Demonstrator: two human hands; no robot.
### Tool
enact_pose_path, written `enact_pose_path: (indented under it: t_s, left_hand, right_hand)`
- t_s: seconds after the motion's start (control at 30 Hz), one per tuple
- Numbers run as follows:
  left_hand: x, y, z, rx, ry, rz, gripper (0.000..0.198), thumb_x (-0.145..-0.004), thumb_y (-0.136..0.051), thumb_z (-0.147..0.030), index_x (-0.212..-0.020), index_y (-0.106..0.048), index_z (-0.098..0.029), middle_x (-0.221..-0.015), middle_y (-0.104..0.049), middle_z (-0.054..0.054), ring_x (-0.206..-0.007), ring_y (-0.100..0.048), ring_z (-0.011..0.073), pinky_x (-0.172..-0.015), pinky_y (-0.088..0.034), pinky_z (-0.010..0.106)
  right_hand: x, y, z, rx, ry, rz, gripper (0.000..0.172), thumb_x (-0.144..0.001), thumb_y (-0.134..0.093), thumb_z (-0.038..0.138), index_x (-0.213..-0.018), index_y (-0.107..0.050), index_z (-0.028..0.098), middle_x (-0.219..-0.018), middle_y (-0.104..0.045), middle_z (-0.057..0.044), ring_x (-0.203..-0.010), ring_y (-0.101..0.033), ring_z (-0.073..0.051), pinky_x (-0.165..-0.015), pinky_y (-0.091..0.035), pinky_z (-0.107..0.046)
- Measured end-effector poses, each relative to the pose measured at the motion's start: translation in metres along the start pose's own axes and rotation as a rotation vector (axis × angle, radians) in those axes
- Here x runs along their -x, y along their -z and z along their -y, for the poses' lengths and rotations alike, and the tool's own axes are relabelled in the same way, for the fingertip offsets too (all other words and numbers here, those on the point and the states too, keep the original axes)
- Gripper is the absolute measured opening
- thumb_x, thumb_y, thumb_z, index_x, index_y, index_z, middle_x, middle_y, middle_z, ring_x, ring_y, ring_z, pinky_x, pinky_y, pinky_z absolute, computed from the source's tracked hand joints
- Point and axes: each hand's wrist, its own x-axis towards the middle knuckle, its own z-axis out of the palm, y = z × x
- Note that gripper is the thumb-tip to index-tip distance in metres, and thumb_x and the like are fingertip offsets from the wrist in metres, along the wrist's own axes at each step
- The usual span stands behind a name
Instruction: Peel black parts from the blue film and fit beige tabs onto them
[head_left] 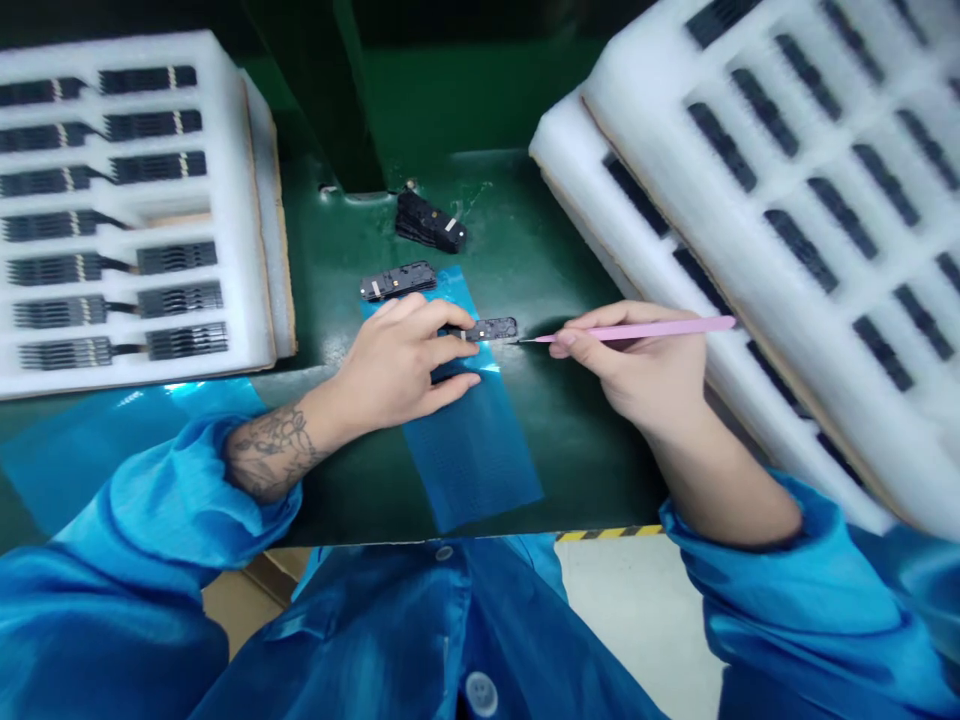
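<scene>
My left hand (405, 355) lies over a small, narrow black plastic part (498, 328) and grips it with the fingers; its near end is hidden under them. The part rests on a sheet of blue film (480, 460). My right hand (637, 365) pinches a pair of pink tweezers (652, 328), whose thin dark tip is just right of the part's far end. Whether the tip touches the part, I cannot tell. Just beyond my left hand is a small stack of similar black parts (399, 281), and another fanned stack (430, 223) lies farther back.
On the left, a white foam tray (238, 220) holds rows of black parts in slots. Stacked white foam trays (600, 110) with more black parts stand at the right, close to my right forearm. A dark green post (319, 90) rises behind the green tabletop (585, 440).
</scene>
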Motion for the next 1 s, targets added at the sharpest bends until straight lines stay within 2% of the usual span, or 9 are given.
enact_pose_path:
  t_s: [0.17,0.33,1.0]
  left_hand:
    - [-0.002,0.001,-0.005,-0.142,-0.057,0.017,0.046,-0.095,-0.063,-0.041,-0.134,-0.062,-0.016,-0.124,-0.068,0.010,-0.100,-0.061,0.0266,-0.086,-0.051,0.043]
    - [-0.005,0.001,-0.009,-0.222,-0.054,0.072,0.042,-0.096,-0.061,-0.041,-0.129,-0.066,-0.015,-0.124,-0.069,0.011,-0.094,-0.058,0.0269,-0.081,-0.051,0.044]
    - [-0.004,0.000,-0.010,-0.223,-0.049,0.046,0.038,-0.096,-0.061,-0.037,-0.126,-0.067,-0.014,-0.122,-0.070,0.010,-0.093,-0.058,0.0263,-0.080,-0.052,0.043]
  right_hand:
    - [-0.001,-0.006,-0.003,0.047,0.024,-0.056,0.014,-0.080,-0.083,0.032,-0.078,-0.074,0.021,-0.072,-0.075,-0.003,-0.062,-0.070,-0.017,-0.055,-0.057,-0.030]
    - [-0.011,-0.015,-0.001,0.059,0.036,-0.039,0.019,-0.081,-0.081,0.037,-0.078,-0.074,0.020,-0.072,-0.075,-0.004,-0.062,-0.069,-0.018,-0.055,-0.057,-0.030]
    - [-0.014,-0.017,0.003,0.091,0.018,0.004,0.019,-0.079,-0.081,0.037,-0.074,-0.075,0.020,-0.069,-0.074,-0.003,-0.057,-0.065,-0.016,-0.049,-0.051,-0.028]
